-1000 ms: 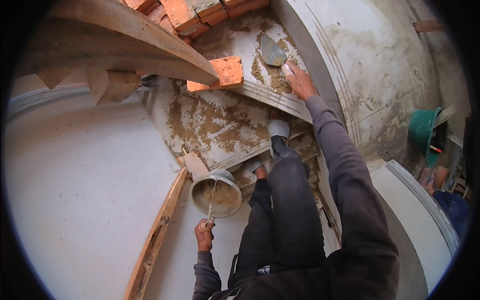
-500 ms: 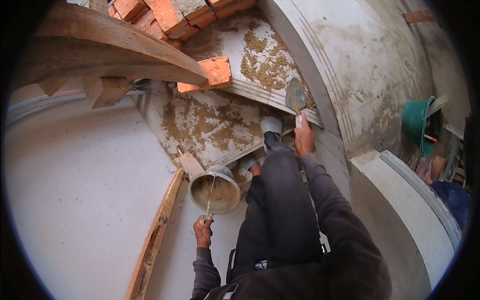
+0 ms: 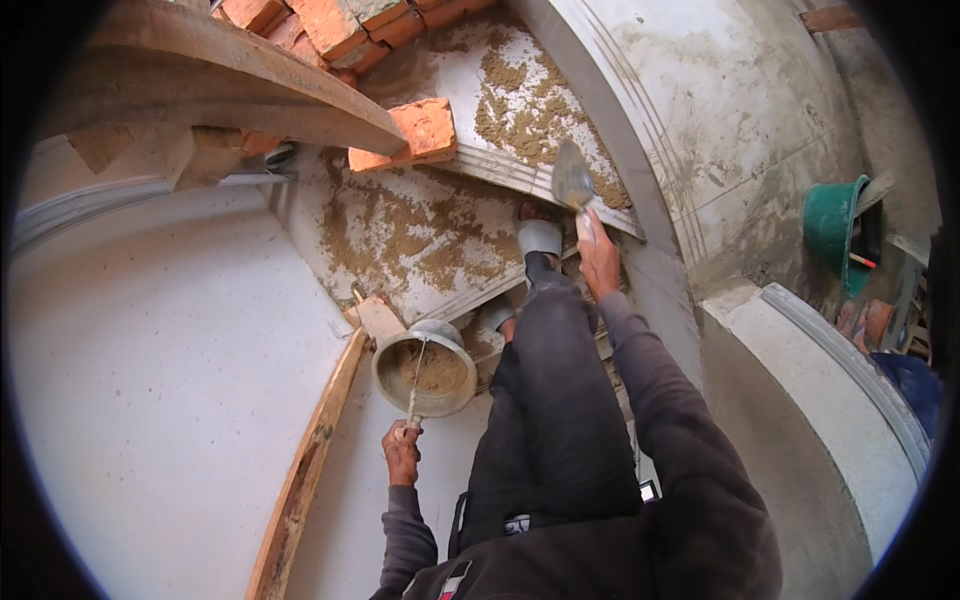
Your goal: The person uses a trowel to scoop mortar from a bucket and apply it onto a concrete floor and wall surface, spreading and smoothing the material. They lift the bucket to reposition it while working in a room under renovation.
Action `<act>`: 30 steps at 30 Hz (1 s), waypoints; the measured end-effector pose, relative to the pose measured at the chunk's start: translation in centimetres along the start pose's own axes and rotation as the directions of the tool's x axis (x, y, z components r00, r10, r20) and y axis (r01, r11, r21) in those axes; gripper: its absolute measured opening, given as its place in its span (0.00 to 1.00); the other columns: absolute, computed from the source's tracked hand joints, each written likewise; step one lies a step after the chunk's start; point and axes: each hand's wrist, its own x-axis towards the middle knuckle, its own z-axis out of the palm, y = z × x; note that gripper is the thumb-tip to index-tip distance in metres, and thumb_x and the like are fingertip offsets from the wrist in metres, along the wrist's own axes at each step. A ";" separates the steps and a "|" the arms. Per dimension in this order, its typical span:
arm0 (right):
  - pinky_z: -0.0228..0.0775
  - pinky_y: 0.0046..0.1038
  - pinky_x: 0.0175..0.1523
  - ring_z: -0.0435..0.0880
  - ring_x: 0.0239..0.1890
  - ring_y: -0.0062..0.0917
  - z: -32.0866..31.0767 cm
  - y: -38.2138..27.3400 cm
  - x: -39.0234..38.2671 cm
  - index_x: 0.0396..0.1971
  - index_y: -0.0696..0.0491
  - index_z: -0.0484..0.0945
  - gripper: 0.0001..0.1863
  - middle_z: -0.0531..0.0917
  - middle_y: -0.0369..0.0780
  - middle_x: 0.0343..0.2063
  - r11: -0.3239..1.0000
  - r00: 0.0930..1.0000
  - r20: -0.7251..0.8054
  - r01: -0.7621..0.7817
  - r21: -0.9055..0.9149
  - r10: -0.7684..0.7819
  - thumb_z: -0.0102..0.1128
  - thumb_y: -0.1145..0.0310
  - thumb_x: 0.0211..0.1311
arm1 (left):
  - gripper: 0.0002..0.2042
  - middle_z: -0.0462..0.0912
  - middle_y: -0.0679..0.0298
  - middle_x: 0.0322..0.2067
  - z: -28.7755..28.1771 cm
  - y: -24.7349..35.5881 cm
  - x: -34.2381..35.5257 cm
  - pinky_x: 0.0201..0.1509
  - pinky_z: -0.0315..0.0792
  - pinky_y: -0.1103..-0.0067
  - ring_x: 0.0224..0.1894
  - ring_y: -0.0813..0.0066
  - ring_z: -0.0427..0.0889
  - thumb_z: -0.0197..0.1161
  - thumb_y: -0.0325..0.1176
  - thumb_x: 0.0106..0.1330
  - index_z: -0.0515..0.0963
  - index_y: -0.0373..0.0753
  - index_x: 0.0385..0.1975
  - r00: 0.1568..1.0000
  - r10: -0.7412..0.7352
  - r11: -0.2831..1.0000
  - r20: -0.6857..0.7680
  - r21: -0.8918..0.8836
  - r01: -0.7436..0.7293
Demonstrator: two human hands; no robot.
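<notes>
Pale steps (image 3: 500, 168), smeared with mortar, climb away from us between a big white surface (image 3: 170, 370) on the left and a scuffed grey one (image 3: 740, 120) on the right. And look at our left hand (image 3: 402, 455): fingers curled tight round the pale handle (image 3: 412, 406) of a grey bucket (image 3: 452, 404), low and left of our dark trouser legs (image 3: 565, 420), its mouth facing us, sandy mix (image 3: 440, 368) inside! Over to the right hand (image 3: 600, 262), gripping a trowel (image 3: 573, 178) by its handle, blade pointing away from us at the upper step's edge; it's a touch blurred, so whether it meets the step we can't say.

Just beyond, crumbly mortar (image 3: 545, 115) spreads over the upper step, with more on the one below. Left of that sits a single orange brick (image 3: 425, 125), a thick wooden beam (image 3: 230, 85) overlapping it from our angle. Further up, stacked bricks (image 3: 335, 30); far right, a green bucket (image 3: 828, 222).
</notes>
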 end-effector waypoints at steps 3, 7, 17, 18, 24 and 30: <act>0.71 0.46 0.51 0.80 0.46 0.54 1.3 -1.8 2.1 0.70 0.43 0.64 0.34 0.81 0.56 0.46 0.954 0.966 0.067 0.258 -0.153 -0.250 0.52 0.67 0.59 | 0.13 0.75 0.69 0.22 -0.4 -0.5 0.0 0.15 0.60 0.84 0.13 0.87 0.64 0.64 0.43 0.65 0.77 0.37 0.30 0.999 -0.032 0.999 0.007 0.011 0.032; 0.73 0.51 0.47 0.81 0.41 0.54 3.3 -3.7 4.3 0.71 0.38 0.61 0.35 0.81 0.54 0.38 0.869 0.921 0.130 0.390 -0.304 -0.367 0.53 0.65 0.61 | 0.13 0.76 0.70 0.23 -0.7 -1.3 0.1 0.14 0.59 0.85 0.14 0.87 0.64 0.65 0.42 0.65 0.77 0.38 0.30 0.999 -0.042 0.999 -0.012 -0.018 0.041; 0.75 0.50 0.45 0.83 0.38 0.52 4.0 -7.9 9.6 0.68 0.40 0.65 0.28 0.82 0.55 0.35 0.837 0.920 0.099 0.386 -0.389 -0.379 0.53 0.63 0.67 | 0.13 0.73 0.71 0.19 -1.2 -0.8 0.2 0.15 0.58 0.84 0.13 0.86 0.63 0.65 0.43 0.65 0.77 0.38 0.29 0.998 -0.010 1.000 -0.058 0.026 0.012; 0.75 0.49 0.45 0.83 0.39 0.51 3.7 -8.1 8.6 0.70 0.39 0.64 0.31 0.81 0.55 0.37 0.792 0.913 0.192 0.408 -0.454 -0.361 0.54 0.63 0.66 | 0.12 0.72 0.72 0.18 -0.9 -0.5 0.2 0.15 0.57 0.84 0.13 0.86 0.62 0.65 0.42 0.65 0.77 0.39 0.28 0.997 0.005 1.000 -0.075 0.026 -0.004; 0.70 0.51 0.51 0.79 0.44 0.57 1.2 -2.7 3.3 0.70 0.41 0.64 0.36 0.81 0.56 0.41 0.915 0.956 0.104 0.293 -0.278 -0.274 0.57 0.66 0.58 | 0.12 0.74 0.70 0.21 -1.5 -0.9 0.5 0.14 0.59 0.83 0.12 0.86 0.63 0.64 0.42 0.65 0.77 0.38 0.30 0.998 -0.008 1.000 -0.060 -0.028 0.006; 0.71 0.49 0.52 0.79 0.47 0.53 -2.6 1.1 -2.9 0.66 0.51 0.67 0.34 0.81 0.53 0.43 0.961 0.972 -0.089 0.199 -0.194 -0.219 0.57 0.65 0.57 | 0.12 0.76 0.68 0.21 -1.0 0.7 1.7 0.14 0.60 0.83 0.13 0.85 0.65 0.64 0.42 0.65 0.77 0.38 0.30 0.999 0.040 0.998 -0.036 -0.044 -0.041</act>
